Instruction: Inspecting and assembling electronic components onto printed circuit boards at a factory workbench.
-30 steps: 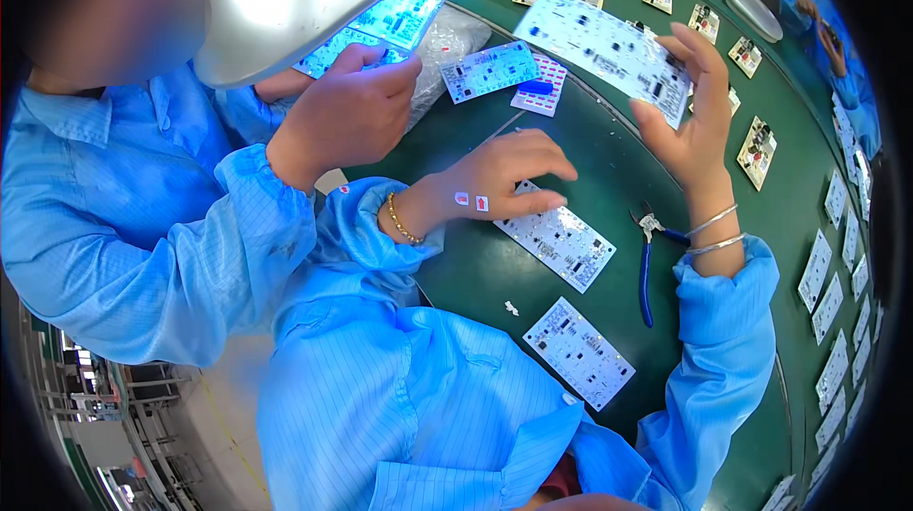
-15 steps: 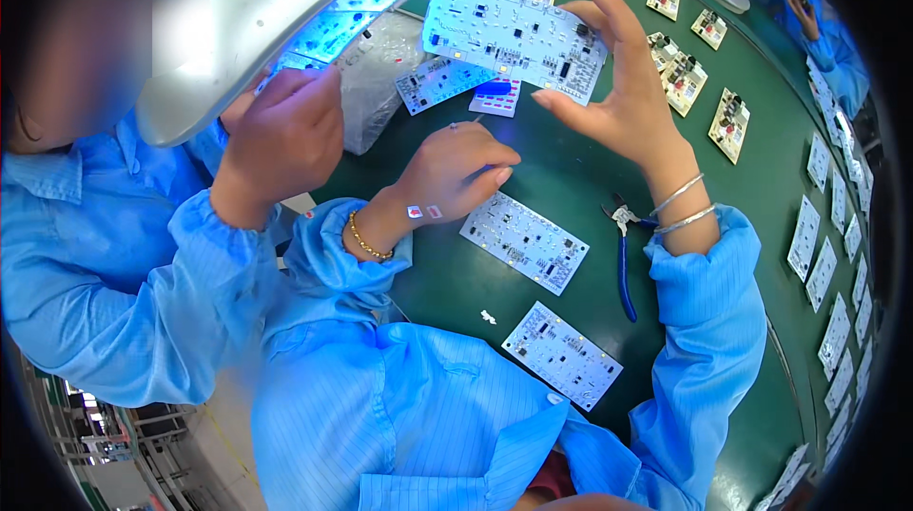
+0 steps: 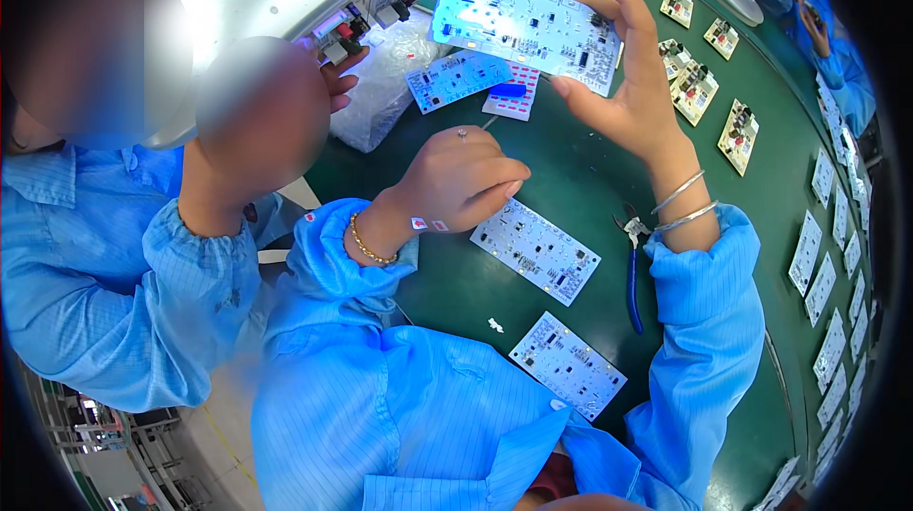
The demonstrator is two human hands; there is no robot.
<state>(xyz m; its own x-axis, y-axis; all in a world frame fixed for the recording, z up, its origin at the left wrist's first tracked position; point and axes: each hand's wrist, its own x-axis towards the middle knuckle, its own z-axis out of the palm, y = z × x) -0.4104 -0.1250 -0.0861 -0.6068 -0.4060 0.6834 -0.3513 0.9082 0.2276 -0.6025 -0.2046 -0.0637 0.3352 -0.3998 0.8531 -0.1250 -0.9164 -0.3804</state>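
My right hand (image 3: 632,83) grips a white circuit board (image 3: 528,21) by its right end, between the thumb below and the fingers above, and holds it raised and tilted. Blue light falls on the board's left part. Lower and to the left, my left hand (image 3: 461,178) is closed, fingers curled; a thin tip shows just above its knuckles, but what it holds is mostly hidden. Just under that hand lies another white circuit board (image 3: 535,250), with a further circuit board (image 3: 569,366) nearer me. Beyond, a circuit board (image 3: 458,81) rests beside a sheet of red-arrow stickers (image 3: 518,97).
Blue-handled cutters (image 3: 634,273) lie by my right wrist. A clear plastic bag (image 3: 380,83) sits beneath the lamp (image 3: 276,7). At left is a co-worker's hand (image 3: 262,135). Several component boards (image 3: 738,135) stand at the back; white boards (image 3: 806,250) line the right.
The co-worker's hand has opened and moved left, and the blue-lit board under the lamp has gone from view. My hands keep nearly the same pose; the view has shifted slightly.
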